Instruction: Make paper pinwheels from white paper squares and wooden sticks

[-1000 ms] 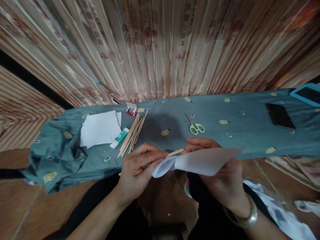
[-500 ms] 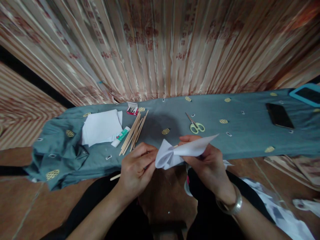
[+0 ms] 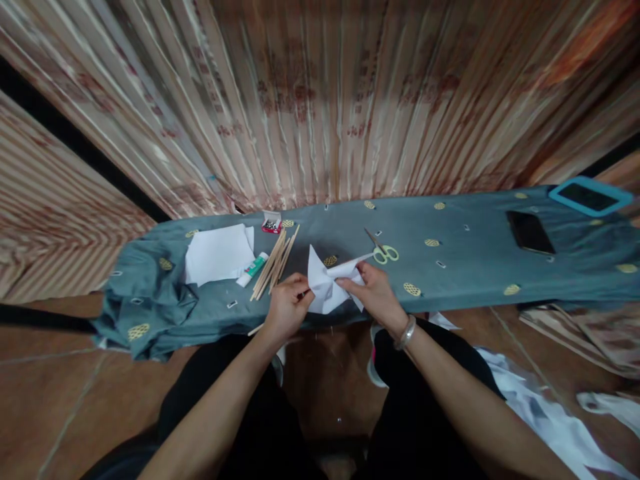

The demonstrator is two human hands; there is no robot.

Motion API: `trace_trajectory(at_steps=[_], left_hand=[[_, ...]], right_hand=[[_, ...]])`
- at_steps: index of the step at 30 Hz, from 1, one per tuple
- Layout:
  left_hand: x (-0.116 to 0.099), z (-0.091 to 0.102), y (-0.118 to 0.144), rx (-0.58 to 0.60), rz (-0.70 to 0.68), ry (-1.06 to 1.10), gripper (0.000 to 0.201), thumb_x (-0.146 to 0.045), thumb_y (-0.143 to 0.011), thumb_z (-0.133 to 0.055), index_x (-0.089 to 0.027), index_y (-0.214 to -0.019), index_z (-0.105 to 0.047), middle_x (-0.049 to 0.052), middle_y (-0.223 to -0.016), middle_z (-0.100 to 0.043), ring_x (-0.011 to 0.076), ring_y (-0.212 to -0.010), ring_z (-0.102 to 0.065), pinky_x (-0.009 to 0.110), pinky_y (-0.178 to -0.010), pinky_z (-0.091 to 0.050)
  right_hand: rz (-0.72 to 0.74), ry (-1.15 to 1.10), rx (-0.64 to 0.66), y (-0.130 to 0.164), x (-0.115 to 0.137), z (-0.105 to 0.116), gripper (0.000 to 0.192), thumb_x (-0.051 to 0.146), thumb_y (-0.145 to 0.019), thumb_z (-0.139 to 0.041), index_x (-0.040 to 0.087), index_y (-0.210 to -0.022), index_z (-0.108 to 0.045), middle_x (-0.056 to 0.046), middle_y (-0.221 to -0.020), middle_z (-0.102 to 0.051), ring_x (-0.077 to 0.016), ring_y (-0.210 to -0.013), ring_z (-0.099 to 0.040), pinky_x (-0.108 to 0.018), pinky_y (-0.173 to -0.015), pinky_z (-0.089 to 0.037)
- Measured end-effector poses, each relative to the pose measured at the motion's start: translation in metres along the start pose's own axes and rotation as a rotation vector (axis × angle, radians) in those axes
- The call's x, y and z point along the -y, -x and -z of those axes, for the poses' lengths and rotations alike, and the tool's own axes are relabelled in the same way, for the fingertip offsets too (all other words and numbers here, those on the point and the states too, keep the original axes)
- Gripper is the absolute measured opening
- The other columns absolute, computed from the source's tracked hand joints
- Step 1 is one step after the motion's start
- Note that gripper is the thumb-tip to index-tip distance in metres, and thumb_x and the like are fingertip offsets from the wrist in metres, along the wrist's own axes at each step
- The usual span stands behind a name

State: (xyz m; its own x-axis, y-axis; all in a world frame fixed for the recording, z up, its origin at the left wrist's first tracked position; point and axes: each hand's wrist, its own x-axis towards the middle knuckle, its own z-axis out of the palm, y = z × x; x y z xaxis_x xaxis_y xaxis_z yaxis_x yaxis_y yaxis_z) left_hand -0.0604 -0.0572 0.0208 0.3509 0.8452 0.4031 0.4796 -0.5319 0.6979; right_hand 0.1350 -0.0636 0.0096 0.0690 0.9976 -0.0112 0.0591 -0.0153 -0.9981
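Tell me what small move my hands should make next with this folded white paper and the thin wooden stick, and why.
Probably pinch the folded white paper tighter around the thin wooden stick. The left hand grips the stick, whose end juts out below it, while the right hand holds the paper's loose flaps, which spread apart unfastened. The green-and-white glue tube lies near on the grey-blue cloth.

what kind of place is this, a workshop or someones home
Most likely a home, used for paper craft at floor level. A striped curtain hangs behind a low surface under a grey-blue patterned cloth, which carries wooden sticks, a glue tube, scissors and a phone.
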Motion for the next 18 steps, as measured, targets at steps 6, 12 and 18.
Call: trace_trajectory(at_steps=[6, 12, 18], left_hand=[[0.011, -0.008, 0.01, -0.012, 0.097, 0.075, 0.015, -0.014, -0.078, -0.061, -0.017, -0.07, -0.073, 0.004, -0.076, -0.069, 0.0167, -0.073, -0.066, 0.027, -0.069, -0.051], [0.014, -0.016, 0.015, -0.02, 0.151, 0.212, 0.014, -0.016, -0.077, -0.063, -0.02, -0.075, -0.077, 0.005, -0.086, -0.075, 0.0195, -0.086, -0.07, 0.03, -0.079, -0.054], [0.015, -0.021, 0.017, -0.02, 0.212, 0.322, 0.014, -0.022, -0.078, -0.064, -0.018, -0.082, -0.077, 0.008, -0.097, -0.076, 0.0214, -0.091, -0.07, 0.034, -0.085, -0.053]], right_hand=[[0.002, 0.052, 0.068, -0.003, -0.007, 0.001, 0.031, 0.033, -0.064, -0.071, 0.018, -0.09, -0.062, -0.002, -0.08, -0.07, -0.0168, -0.07, -0.062, -0.029, -0.066, -0.05], [-0.023, -0.005, 0.213, -0.005, -0.005, 0.004, 0.03, 0.035, -0.063, -0.073, 0.017, -0.087, -0.065, 0.001, -0.076, -0.069, -0.0144, -0.066, -0.06, -0.027, -0.064, -0.047], [-0.069, -0.078, 0.229, -0.007, -0.007, 0.006, 0.034, 0.036, -0.059, -0.08, 0.017, -0.084, -0.066, 0.003, -0.07, -0.068, -0.0121, -0.062, -0.059, -0.025, -0.064, -0.046]])
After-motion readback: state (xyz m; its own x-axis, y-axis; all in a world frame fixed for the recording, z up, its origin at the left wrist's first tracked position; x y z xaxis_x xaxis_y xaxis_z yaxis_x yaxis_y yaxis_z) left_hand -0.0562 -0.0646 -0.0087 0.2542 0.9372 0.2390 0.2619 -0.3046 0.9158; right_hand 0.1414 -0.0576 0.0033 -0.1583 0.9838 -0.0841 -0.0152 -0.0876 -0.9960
